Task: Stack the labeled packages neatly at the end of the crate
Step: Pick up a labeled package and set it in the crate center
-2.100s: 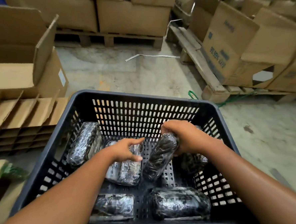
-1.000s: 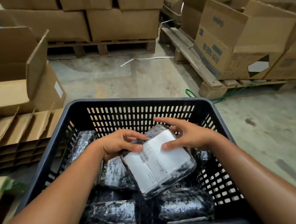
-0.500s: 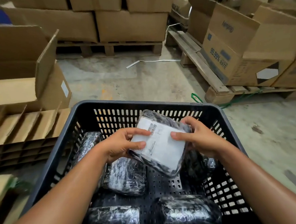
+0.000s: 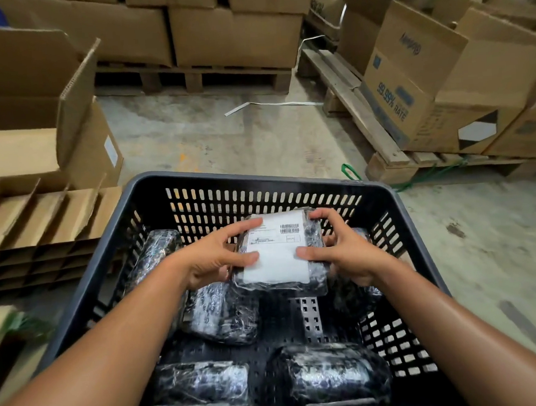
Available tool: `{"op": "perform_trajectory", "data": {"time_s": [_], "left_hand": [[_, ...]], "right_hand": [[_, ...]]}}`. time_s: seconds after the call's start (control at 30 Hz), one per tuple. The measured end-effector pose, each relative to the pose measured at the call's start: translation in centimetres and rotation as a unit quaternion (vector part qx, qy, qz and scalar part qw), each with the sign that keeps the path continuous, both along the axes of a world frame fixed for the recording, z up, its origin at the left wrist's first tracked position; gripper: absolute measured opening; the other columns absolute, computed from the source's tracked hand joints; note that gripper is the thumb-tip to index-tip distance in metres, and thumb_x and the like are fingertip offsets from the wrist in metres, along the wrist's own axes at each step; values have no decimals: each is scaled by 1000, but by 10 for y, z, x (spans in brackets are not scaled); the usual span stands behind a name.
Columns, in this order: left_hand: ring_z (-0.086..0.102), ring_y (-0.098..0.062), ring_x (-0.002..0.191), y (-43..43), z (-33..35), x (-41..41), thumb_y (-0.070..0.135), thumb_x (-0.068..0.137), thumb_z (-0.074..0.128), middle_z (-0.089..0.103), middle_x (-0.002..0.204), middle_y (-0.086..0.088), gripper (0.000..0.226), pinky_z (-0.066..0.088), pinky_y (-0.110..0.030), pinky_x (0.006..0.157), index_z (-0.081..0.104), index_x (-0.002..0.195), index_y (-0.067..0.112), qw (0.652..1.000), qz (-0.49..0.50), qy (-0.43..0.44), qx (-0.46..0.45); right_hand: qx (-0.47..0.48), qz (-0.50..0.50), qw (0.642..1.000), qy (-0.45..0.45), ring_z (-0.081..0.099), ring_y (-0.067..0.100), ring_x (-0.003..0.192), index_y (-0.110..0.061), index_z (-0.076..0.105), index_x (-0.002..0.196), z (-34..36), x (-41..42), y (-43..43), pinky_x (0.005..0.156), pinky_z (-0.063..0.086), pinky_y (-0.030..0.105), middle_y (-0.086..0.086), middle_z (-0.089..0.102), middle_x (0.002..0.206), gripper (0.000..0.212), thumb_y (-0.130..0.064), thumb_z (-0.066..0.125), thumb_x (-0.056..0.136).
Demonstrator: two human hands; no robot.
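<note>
A black slotted plastic crate (image 4: pixel 249 179) stands in front of me. I hold a black plastic-wrapped package with a white barcode label (image 4: pixel 277 255) face up near the crate's far wall. My left hand (image 4: pixel 213 259) grips its left edge and my right hand (image 4: pixel 341 248) grips its right edge. Several other wrapped packages lie in the crate: one leaning at the left wall (image 4: pixel 157 253), one under my left hand (image 4: pixel 220 315), two at the near end (image 4: pixel 202 385) (image 4: pixel 330 371). Another is partly hidden behind my right hand.
Open cardboard boxes (image 4: pixel 36 123) and flat dividers (image 4: pixel 41 216) sit to the left of the crate. Stacked cartons on wooden pallets (image 4: pixel 375 133) line the back and right. Bare concrete floor (image 4: pixel 241 141) lies beyond the crate.
The package came up out of the crate, was turned label side up, and moved from tilted at the middle to level and square near the far wall, held in both hands.
</note>
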State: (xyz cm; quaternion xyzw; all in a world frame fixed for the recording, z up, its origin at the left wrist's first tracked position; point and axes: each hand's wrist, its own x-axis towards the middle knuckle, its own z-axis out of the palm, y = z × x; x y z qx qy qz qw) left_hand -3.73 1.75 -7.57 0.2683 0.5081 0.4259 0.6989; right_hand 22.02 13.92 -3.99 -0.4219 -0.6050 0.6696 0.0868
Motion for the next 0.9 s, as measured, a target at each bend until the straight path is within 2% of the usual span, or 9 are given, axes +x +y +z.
{"op": "perform_trajectory", "data": {"time_s": [0.07,0.13,0.27,0.43,0.5,0.63,0.7,0.77,0.9], "left_hand": [[59,-40,125,1,-3,15,-6,65,90,49,147,-10,91,56,-52,96,64,130,53,999,4,37,6],[51,-35,132,2,-10,34,-4,65,89,42,151,3,98,53,-53,102,55,131,60,995,-15,96,18],[39,-30,143,1,-33,63,7,73,87,27,165,2,111,40,-54,114,25,153,53,969,-83,230,30],[56,-25,130,5,-52,88,29,88,78,33,164,-11,115,47,-41,109,-15,151,55,890,-203,405,46],[48,-35,139,6,-58,97,41,91,72,6,167,-26,116,35,-48,118,-28,150,50,830,-253,496,34],[59,-38,124,13,-64,110,38,92,71,-43,152,-27,111,53,-43,101,-18,157,38,745,-271,609,17],[22,-45,150,16,-67,108,45,90,72,-43,153,-24,106,41,-48,114,-4,161,26,697,-272,662,49],[-12,-37,154,16,-72,101,59,83,72,-32,161,-22,119,9,-54,125,-5,161,12,675,-312,666,67],[-19,-34,153,12,-84,93,51,81,77,-32,160,-18,130,-11,-47,121,-20,155,4,667,-346,655,75]], "right_hand": [[11,2,999,-49,78,28,80,-33,43,125,-7,1,2,60,63,43,21,69,117,81,-6,95,69],[49,29,992,-116,75,25,88,-27,37,126,-14,5,4,68,63,34,15,68,116,83,-3,94,72],[136,104,947,-272,60,11,88,-22,31,135,-27,3,-1,53,50,12,-5,54,108,84,-7,90,77],[214,132,898,-362,58,27,105,-20,28,138,-45,-5,-11,79,48,31,11,53,128,84,-8,87,80],[214,114,899,-365,57,31,109,-21,30,135,-50,-7,-12,87,52,37,15,48,133,84,-7,89,78],[252,169,863,-404,51,39,132,-17,22,154,-61,-13,-21,109,46,43,27,18,162,110,-17,95,72],[280,247,817,-439,32,42,151,-13,6,165,-68,-12,-25,124,30,43,29,-10,170,129,-27,95,74],[287,308,786,-453,31,42,152,-7,-6,164,-74,-11,-26,125,28,41,28,-12,170,135,-29,94,75],[291,322,772,-464,30,48,151,-4,-12,162,-78,-10,-27,121,38,46,28,-25,166,131,-14,89,80]]}}
